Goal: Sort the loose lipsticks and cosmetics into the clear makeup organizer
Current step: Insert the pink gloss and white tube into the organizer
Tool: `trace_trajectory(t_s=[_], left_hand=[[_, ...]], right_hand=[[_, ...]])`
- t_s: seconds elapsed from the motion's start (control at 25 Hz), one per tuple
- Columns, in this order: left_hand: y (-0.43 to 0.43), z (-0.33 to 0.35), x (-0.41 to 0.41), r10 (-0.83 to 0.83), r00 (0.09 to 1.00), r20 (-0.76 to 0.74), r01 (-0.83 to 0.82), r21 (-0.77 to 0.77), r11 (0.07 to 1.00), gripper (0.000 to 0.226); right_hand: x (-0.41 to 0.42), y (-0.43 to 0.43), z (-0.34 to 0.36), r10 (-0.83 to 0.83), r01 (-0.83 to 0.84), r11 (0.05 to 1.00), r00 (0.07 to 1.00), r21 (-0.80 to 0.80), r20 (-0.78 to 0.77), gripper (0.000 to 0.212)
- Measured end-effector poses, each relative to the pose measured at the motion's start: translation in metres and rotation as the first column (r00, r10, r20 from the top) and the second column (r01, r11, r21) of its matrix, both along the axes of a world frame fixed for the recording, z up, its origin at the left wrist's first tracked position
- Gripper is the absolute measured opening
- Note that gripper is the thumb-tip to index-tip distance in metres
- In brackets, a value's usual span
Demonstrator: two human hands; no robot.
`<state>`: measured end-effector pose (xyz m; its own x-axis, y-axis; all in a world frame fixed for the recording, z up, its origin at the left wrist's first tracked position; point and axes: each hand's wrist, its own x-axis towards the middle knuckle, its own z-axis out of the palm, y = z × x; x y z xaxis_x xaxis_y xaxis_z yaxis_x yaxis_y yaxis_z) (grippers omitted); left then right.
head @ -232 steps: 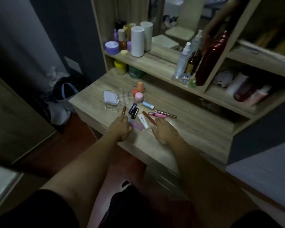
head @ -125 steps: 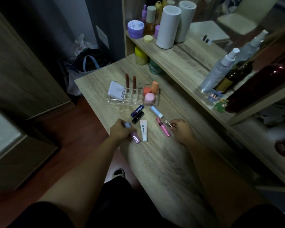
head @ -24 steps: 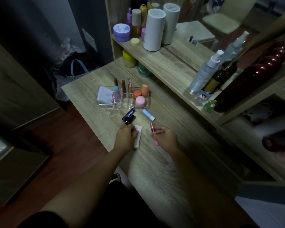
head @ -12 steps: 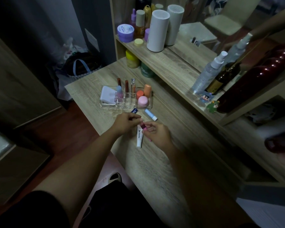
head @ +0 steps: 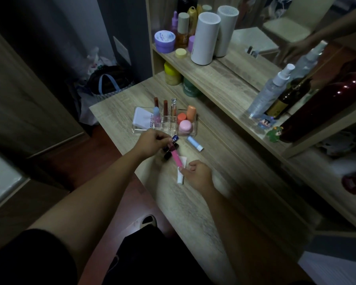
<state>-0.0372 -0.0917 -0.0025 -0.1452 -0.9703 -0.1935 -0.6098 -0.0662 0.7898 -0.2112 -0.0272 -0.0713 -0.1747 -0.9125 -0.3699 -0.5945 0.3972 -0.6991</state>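
Our left hand (head: 150, 141) pinches the pink lip gloss (head: 175, 157) by its top; our right hand (head: 197, 173), fingers curled loosely, rests on the white tube (head: 181, 171) just below.

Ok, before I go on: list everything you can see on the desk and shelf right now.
clear organizer: 1, desk, holds compact, upright tubes, pots
white compact: 1, organizer's left end
pink pot: 1, organizer's right end
pink lip gloss: 1, held in left hand
dark blue stick: 1, desk, by left hand
light blue stick: 1, lying loose
white tube: 1, under right fingers
white cylinder: 1, shelf
purple jar: 1, shelf
spray bottle: 1, clear, shelf
left hand: holding gloss
right hand: on white tube
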Motion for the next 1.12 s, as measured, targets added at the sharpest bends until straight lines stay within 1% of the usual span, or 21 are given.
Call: trace_trajectory(t_s=[0.08,0.16,0.2,0.28,0.32,0.36,0.44,0.52,0.56,0.64,0.76,0.88,1.0,1.12], left_hand=[[-0.005,0.007,0.007,-0.026,0.999,0.032,0.026,-0.020,0.999,0.019],[-0.009,0.012,0.012,-0.059,0.994,0.092,0.063,-0.039,0.997,0.019],[-0.011,0.014,0.014,-0.067,0.990,0.123,0.074,-0.053,0.996,0.020],[-0.014,0.017,0.017,-0.070,0.986,0.149,0.084,-0.083,0.993,0.021],[-0.016,0.019,0.017,-0.071,0.986,0.152,0.087,-0.101,0.991,0.022],[-0.018,0.020,0.018,-0.075,0.985,0.155,0.094,-0.122,0.988,0.023],[-0.022,0.023,0.018,-0.080,0.983,0.168,0.109,-0.174,0.979,0.024],[-0.028,0.029,0.018,-0.081,0.981,0.178,0.124,-0.242,0.962,0.023],[-0.032,0.032,0.019,-0.083,0.981,0.173,0.128,-0.267,0.955,0.023],[-0.041,0.039,0.022,-0.078,0.983,0.168,0.129,-0.314,0.941,0.021],[-0.058,0.043,0.026,-0.064,0.968,0.243,0.159,-0.398,0.903,0.018],[-0.072,0.043,0.026,-0.093,0.948,0.303,0.224,-0.435,0.872,0.018],[-0.082,0.037,0.024,-0.127,0.931,0.343,0.274,-0.423,0.864,0.022],[-0.089,0.030,0.022,-0.153,0.913,0.377,0.314,-0.412,0.855,0.024]], right_hand=[[0.009,-0.003,0.000,0.017,-0.018,0.999,0.999,-0.031,-0.046,0.042],[0.013,-0.009,0.002,0.056,-0.058,0.998,0.995,-0.019,-0.087,0.040],[0.014,-0.012,0.003,0.061,-0.060,0.998,0.996,0.008,-0.070,0.043],[0.011,-0.017,0.007,0.027,-0.029,0.997,0.999,0.076,0.033,0.051],[0.008,-0.019,0.010,0.002,-0.011,0.996,0.996,0.093,0.089,0.052],[0.005,-0.022,0.014,-0.016,0.005,0.996,0.991,0.088,0.130,0.048],[-0.002,-0.029,0.024,-0.041,0.035,0.998,0.987,0.046,0.156,0.035],[-0.007,-0.040,0.039,-0.047,0.050,0.999,0.987,-0.017,0.153,0.028],[-0.007,-0.047,0.047,-0.055,0.067,0.996,0.981,-0.058,0.185,0.026],[-0.004,-0.063,0.062,-0.064,0.110,0.980,0.961,-0.163,0.268,0.024],[0.004,-0.090,0.076,-0.045,0.130,0.946,0.959,-0.296,0.279,0.026],[0.011,-0.109,0.074,-0.027,0.116,0.937,0.965,-0.330,0.260,0.025],[0.019,-0.118,0.064,-0.027,0.102,0.933,0.976,-0.346,0.215,0.026],[0.024,-0.126,0.055,-0.003,0.082,0.921,0.979,-0.381,0.203,0.025]])
